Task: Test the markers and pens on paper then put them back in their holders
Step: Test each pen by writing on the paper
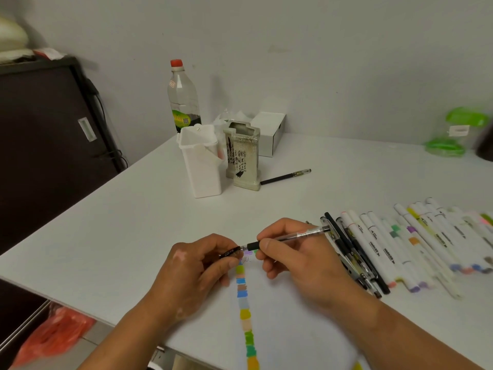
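Note:
My right hand (pixel 296 259) grips a clear-barrelled gel pen (pixel 288 237) near its black grip, tip pointing left. My left hand (pixel 197 265) pinches the pen's black cap (pixel 230 254) right at the tip. Both hover over white paper (pixel 288 316) marked with a vertical strip of colour swatches (pixel 246 313) and a small black scribble (pixel 246 260). Several white markers (pixel 405 241) and dark pens (pixel 352 252) lie in a row to the right. A white plastic holder (pixel 202 166) and a ceramic holder (pixel 244 158) with black calligraphy stand at the back.
A lone black pen (pixel 285 176) lies beside the ceramic holder. Behind stand a plastic bottle (pixel 182 97) with a red cap and a white box (pixel 270 133). A green object (pixel 453 132) sits far right. A dark cabinet (pixel 45 145) lies past the white table's (pixel 120 222) left edge.

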Demonstrator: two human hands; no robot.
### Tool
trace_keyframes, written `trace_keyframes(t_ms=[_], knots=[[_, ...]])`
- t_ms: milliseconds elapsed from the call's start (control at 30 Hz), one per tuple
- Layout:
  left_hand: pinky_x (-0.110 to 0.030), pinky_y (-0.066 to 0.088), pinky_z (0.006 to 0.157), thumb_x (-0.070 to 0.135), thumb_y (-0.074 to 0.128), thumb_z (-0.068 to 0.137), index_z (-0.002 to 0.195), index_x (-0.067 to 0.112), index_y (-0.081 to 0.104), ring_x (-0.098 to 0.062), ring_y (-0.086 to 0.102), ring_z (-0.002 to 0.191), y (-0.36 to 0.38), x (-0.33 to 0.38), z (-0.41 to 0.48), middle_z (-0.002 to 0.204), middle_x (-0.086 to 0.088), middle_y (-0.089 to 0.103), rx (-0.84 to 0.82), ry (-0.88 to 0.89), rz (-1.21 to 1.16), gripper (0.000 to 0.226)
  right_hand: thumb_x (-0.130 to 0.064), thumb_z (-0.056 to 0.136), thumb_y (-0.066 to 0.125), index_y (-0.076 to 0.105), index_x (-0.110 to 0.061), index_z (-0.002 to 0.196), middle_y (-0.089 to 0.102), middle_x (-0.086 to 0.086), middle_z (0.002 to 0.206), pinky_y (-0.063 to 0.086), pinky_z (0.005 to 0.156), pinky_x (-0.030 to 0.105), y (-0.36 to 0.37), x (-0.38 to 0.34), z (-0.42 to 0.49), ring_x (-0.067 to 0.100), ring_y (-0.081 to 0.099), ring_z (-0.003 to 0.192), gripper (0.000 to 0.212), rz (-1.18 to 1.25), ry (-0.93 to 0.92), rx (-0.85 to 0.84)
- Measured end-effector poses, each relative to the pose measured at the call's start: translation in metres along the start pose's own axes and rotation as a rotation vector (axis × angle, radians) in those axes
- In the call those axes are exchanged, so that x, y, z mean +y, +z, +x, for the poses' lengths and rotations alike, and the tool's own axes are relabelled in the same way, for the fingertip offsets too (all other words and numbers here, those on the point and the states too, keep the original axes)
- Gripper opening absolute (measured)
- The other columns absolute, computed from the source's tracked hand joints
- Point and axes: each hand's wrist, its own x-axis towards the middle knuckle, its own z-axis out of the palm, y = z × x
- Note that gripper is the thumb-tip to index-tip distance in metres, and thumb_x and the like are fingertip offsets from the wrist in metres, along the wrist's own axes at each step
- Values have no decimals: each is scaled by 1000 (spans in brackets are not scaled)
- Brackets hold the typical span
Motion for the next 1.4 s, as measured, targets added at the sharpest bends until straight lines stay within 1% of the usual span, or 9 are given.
trace_keyframes(t_ms=[333,533,700,833,933,1000,1067,1233,1400], knots=[[-14,53,67,35,65,90,106,23,76,-3,68,71,-3,3,0,88,19,73,-18,118,153,22,-46,79,71,74,-34,89,76,0,77,59,64,24,7,5,1,16,72,67,16,-258,-87,-42],[-16,55,65,31,65,92,108,21,75,-3,66,67,-3,2,-1,85,16,72,-48,124,161,21,-41,81,75,74,-31,87,74,0,73,56,61,20,10,7,1,14,71,64,12,-288,-97,-35],[-23,56,72,32,66,90,106,24,74,-7,68,85,-2,1,3,94,18,71,14,102,137,19,-24,86,77,76,-24,90,73,3,75,53,61,26,2,-6,0,13,66,62,4,-251,-84,-110],[-28,56,72,32,66,87,103,26,74,-14,67,84,-3,-1,3,93,17,69,120,88,96,18,-50,92,58,77,-19,101,77,7,100,53,60,29,-20,-35,-6,20,66,77,37,-169,46,-347],[-29,55,71,29,67,87,105,25,72,-14,65,82,0,0,3,95,17,66,76,152,142,19,-54,90,64,73,-23,91,79,-3,89,49,57,21,-16,-38,-9,8,64,66,33,-477,128,-290],[-22,53,75,40,68,84,118,32,65,-9,62,89,1,-1,2,103,21,64,67,112,185,35,-43,84,74,67,-32,94,76,-11,78,45,59,14,-8,-30,-10,-1,64,63,16,-749,100,-222],[-13,48,84,57,67,79,130,39,53,-1,57,103,1,-6,1,113,27,59,38,29,216,56,-38,82,73,65,-39,102,73,-14,72,46,64,15,-7,-25,-11,-6,63,71,21,-909,67,-153],[-28,37,103,78,57,77,122,40,63,3,42,123,7,-8,3,128,26,53,-165,75,432,59,-27,86,61,65,-28,107,66,-10,75,48,65,25,-43,-27,-13,8,59,78,21,-1225,17,142],[-31,32,106,70,56,84,129,41,60,-1,37,128,10,-11,4,134,24,49,-127,-13,506,54,-26,88,55,64,-20,110,57,-7,90,47,67,28,-58,-16,-15,15,56,81,24,-1410,49,101]])
